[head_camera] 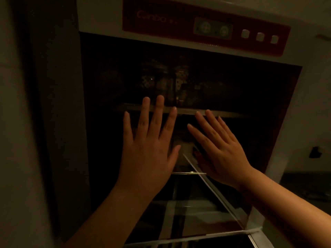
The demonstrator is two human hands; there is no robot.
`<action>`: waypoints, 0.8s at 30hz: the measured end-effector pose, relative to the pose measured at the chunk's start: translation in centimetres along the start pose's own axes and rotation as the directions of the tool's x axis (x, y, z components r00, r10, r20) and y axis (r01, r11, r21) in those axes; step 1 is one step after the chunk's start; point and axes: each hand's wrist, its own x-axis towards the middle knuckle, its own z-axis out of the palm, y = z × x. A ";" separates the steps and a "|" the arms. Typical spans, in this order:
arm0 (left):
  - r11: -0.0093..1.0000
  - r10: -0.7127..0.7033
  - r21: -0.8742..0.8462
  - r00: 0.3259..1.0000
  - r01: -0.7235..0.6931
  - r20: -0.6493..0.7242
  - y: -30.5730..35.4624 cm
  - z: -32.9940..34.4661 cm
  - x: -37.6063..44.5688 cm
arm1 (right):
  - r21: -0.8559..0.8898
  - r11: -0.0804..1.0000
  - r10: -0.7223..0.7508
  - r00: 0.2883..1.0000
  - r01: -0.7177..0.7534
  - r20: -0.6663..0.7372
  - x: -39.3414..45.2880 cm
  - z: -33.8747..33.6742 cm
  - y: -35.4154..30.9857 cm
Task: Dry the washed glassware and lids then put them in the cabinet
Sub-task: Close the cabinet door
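A white cabinet with a red control panel fills the view in dim light. Its dark glass door faces me. My left hand lies flat against the glass with the fingers spread and straight. My right hand lies flat on the glass beside it, fingers pointing up and left. Behind the glass I can faintly make out glassware on an upper shelf. A metal bar runs across the door at fingertip height. Neither hand holds anything.
Three white buttons and a small display sit on the panel. A grey wall stands close on the left. A lower glass door section reflects below the hands. A dark countertop lies at the right.
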 end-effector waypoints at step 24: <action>0.996 0.009 -0.091 0.996 -0.001 0.087 2.2 4.7 -3.0 | -0.048 0.995 0.094 0.991 -0.090 0.096 -4.3 1.5 -0.6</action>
